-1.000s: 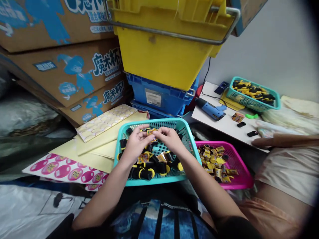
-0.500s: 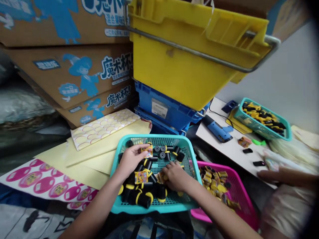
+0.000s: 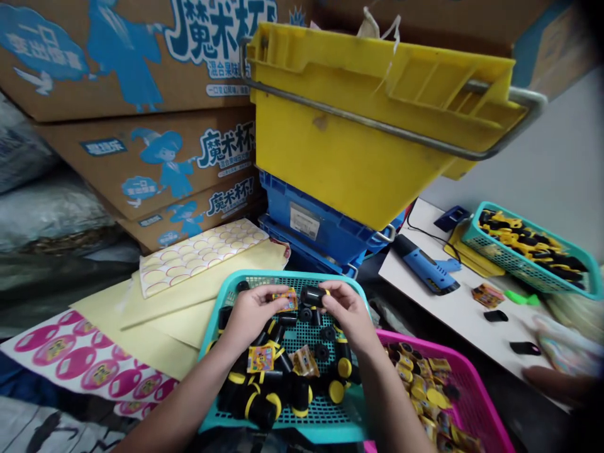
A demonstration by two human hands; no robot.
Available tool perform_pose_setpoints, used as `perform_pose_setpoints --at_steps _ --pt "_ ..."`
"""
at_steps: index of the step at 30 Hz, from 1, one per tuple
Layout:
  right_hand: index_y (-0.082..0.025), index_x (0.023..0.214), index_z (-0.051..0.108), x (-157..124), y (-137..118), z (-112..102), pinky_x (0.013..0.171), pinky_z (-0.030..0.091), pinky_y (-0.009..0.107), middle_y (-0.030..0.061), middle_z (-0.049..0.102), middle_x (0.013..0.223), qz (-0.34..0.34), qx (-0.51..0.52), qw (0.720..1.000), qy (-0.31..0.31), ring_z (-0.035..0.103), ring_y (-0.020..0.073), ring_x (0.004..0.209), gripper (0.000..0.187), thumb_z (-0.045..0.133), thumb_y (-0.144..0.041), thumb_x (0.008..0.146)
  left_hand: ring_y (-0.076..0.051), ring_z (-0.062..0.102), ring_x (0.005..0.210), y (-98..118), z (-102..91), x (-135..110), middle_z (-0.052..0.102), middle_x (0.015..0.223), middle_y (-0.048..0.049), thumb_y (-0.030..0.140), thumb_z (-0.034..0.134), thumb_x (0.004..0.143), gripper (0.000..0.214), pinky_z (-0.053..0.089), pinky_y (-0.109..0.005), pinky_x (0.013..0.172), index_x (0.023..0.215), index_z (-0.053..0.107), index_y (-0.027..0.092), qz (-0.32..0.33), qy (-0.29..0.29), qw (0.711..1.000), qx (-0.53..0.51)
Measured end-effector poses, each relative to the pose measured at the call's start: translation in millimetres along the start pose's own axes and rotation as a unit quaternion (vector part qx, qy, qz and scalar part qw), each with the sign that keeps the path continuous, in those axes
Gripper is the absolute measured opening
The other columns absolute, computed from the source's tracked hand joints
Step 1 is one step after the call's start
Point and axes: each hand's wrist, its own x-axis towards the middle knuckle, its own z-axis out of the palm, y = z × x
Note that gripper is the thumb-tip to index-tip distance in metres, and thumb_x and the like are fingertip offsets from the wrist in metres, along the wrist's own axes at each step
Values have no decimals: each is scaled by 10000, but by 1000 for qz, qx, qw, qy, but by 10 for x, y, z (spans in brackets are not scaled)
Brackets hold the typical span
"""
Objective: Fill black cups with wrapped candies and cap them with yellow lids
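My left hand (image 3: pixel 250 314) pinches a small orange printed wrapper (image 3: pixel 289 300) over the far part of the teal basket (image 3: pixel 283 275). Just right of it, my right hand (image 3: pixel 348 308) grips a black cylinder with a yellow cap (image 3: pixel 312 296), lying level and pointing at the wrapper. Wrapper and cylinder are very close; whether they touch I cannot tell. Below both hands the basket holds several more black cylinders with yellow ends. Among these lie an orange printed wrapper (image 3: pixel 261 359) and a brownish one (image 3: pixel 304 362).
A pink basket (image 3: pixel 476 377) with wrapped pieces stands at right. On the white table are a blue heat gun (image 3: pixel 427 267) and another teal basket (image 3: pixel 533 255). Stacked yellow (image 3: pixel 349 132) and blue crates (image 3: pixel 321 226) rise ahead. Cartons (image 3: pixel 179 148) and sticker sheets (image 3: pixel 94 355) are at left. Another person's hand (image 3: pixel 554 382) shows right.
My right hand has risen from among the cylinders and now holds one beside the wrapper. My left hand keeps its wrapper. The view has tilted slightly.
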Motion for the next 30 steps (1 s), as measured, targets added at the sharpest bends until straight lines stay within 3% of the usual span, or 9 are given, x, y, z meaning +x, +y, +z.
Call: perform_pose_setpoints --at_steps 4,8,13,17,20,23,26,30 --pt "-223 987 620 -9 53 -13 660 464 259 0 585 824 -3 32 999 14 548 129 692 331 746 -369 718 -169 679 692 11 -7 -5 765 824 -51 354 721 701 223 547 -256 656 843 769 189 5 9 1000 24" --pt "-215 960 640 -21 51 -53 671 456 257 4 603 837 -11 31 999 6 555 125 698 291 724 -386 741 -152 663 645 7 2 -27 766 835 -55 381 739 691 262 546 -238 598 869 771 192 -4 -18 999 -36" --pt "-206 937 652 -22 -3 -51 657 445 255 -1 603 762 11 -30 998 -47 555 128 691 269 722 -380 744 -173 686 709 64 -1 -69 766 882 -56 378 740 690 256 563 -245 620 878 771 208 14 -45 998 -46" --pt "-200 912 651 -32 -7 4 642 450 263 -13 598 717 15 -38 998 -39 554 120 650 288 742 -388 715 -193 702 780 123 -15 -83 764 908 -50 341 739 689 215 566 -270 720 862 773 218 37 -67 997 3" --pt "-207 950 652 -48 33 64 666 458 277 -7 609 727 -3 -49 998 -41 564 129 673 312 753 -373 707 -210 703 854 152 3 -95 762 929 -48 313 765 656 250 555 -294 795 886 767 216 28 -71 997 -1" --pt "-222 949 662 -55 91 121 715 476 306 30 625 867 -52 -56 996 -50 582 151 754 318 772 -366 687 -194 699 823 165 41 -133 764 916 -48 286 787 627 280 554 -288 778 894 760 204 19 -87 996 -26" --pt "-225 871 664 -60 138 160 720 482 293 49 579 1023 -88 -6 994 -66 575 155 832 320 817 -365 627 -160 682 776 152 87 -190 759 876 -41 263 785 633 241 546 -252 731 861 750 190 27 -97 994 -50" --pt "-250 1108 592 -98 144 193 611 478 242 48 567 1027 3 139 982 -125 575 136 787 442 684 -498 754 -137 664 718 130 159 -245 736 864 -29 257 778 652 252 543 -246 673 889 730 190 16 -93 992 -86"
